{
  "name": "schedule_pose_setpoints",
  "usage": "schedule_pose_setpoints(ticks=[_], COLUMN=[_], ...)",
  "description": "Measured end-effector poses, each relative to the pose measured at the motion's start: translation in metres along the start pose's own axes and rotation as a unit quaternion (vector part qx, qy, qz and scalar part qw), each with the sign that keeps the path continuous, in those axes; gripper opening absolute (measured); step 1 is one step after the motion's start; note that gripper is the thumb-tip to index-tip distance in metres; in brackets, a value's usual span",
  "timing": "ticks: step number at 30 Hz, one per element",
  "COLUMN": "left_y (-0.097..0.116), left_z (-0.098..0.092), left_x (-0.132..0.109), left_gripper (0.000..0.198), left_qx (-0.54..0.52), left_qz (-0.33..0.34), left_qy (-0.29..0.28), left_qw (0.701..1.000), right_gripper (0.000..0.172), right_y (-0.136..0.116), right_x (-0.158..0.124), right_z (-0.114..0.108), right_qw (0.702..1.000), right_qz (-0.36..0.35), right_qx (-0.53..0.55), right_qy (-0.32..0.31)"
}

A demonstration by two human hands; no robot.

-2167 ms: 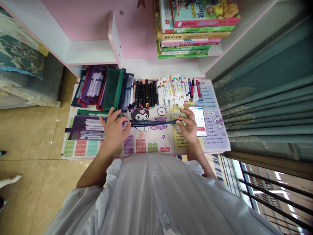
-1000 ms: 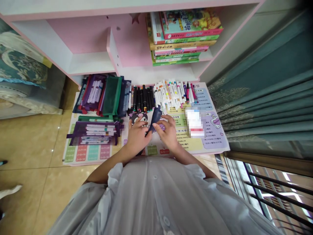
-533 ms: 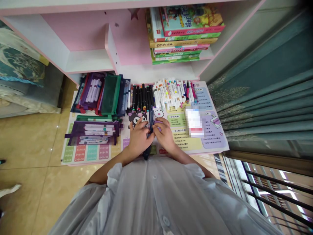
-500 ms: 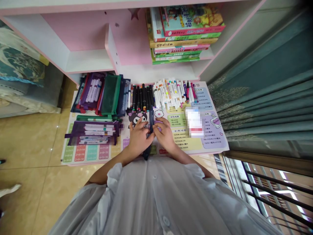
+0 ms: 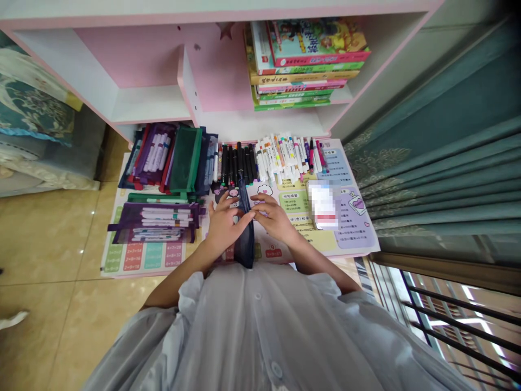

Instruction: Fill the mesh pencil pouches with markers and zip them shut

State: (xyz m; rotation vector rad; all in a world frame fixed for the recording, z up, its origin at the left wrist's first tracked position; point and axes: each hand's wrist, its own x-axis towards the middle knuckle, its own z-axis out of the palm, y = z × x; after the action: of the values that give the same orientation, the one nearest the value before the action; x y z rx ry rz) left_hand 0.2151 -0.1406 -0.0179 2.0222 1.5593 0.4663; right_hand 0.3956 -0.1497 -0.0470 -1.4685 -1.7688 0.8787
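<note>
Navy mesh pouch [image 5: 245, 241] standing upright over the middle of the printed desk mat [image 5: 350, 239], pinched near its top between left hand [image 5: 223, 225] and right hand [image 5: 274, 220] — both closed in tight on it, lower end hanging toward the shirt [image 5: 256, 326]. Black markers [image 5: 238, 163] and white-barrelled markers [image 5: 280, 163] sit just above; purple mesh pouch [image 5: 154, 217] of pens beside the left hand — pixelated phone [image 5: 323, 205] off to the right.
</note>
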Motion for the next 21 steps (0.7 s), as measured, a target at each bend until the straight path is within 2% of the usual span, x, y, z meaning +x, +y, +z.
schedule_pose_setpoints(ticks=[7,13,15,18,21], left_y=[-0.002,-0.016,-0.023,-0.03,-0.033], left_z=[0.0,-0.011,-0.017,-0.02,-0.018], left_x=[0.002,0.008,0.011,0.014,0.015], left_gripper=[0.022,0.024,0.023,0.022,0.021], left_qx=[0.013,0.022,0.029,0.037,0.052], left_qz=[-0.03,-0.039,-0.049,-0.061,-0.061], left_qy=[0.0,0.061,0.064,0.061,0.062], left_qw=[0.999,0.997,0.996,0.996,0.995], right_gripper=[0.017,0.018,0.017,0.017,0.015], right_y=[-0.001,0.005,0.007,0.008,0.007], right_x=[0.002,0.009,0.012,0.017,0.017], right_z=[0.005,-0.007,-0.014,-0.02,-0.013], right_qw=[1.0,0.996,0.994,0.991,0.987], right_qz=[-0.006,0.019,0.034,0.054,0.07], right_qx=[-0.017,-0.063,-0.075,-0.099,-0.133], right_qy=[-0.008,0.065,0.075,0.073,0.058])
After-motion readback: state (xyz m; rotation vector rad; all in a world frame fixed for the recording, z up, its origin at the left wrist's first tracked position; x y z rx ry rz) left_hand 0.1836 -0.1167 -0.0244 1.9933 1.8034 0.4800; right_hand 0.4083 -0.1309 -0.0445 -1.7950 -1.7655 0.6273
